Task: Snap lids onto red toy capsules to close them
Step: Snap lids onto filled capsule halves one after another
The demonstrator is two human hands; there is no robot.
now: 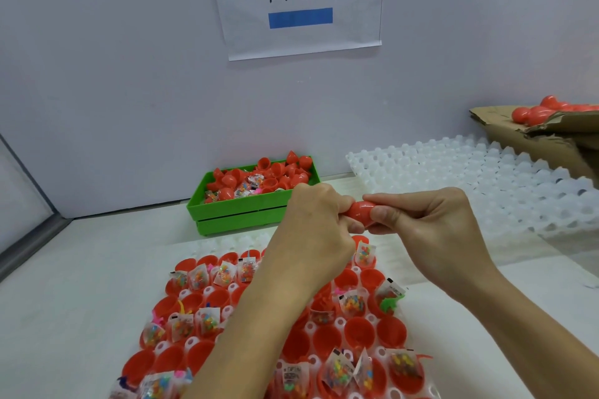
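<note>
Nearest the camera, one white tray [400, 393] held rows of open red capsule halves [358, 332], too many to count. Above it, the left hand [319, 223] and right hand [431, 223] each gripped one end of a single red capsule [363, 212], fingers curled around it. Farther back sat one green bin [240, 215] of lids [275, 170].

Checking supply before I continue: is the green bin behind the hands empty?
No, the green bin holds a heap of red capsule halves with a few small toy packets among them.
</note>
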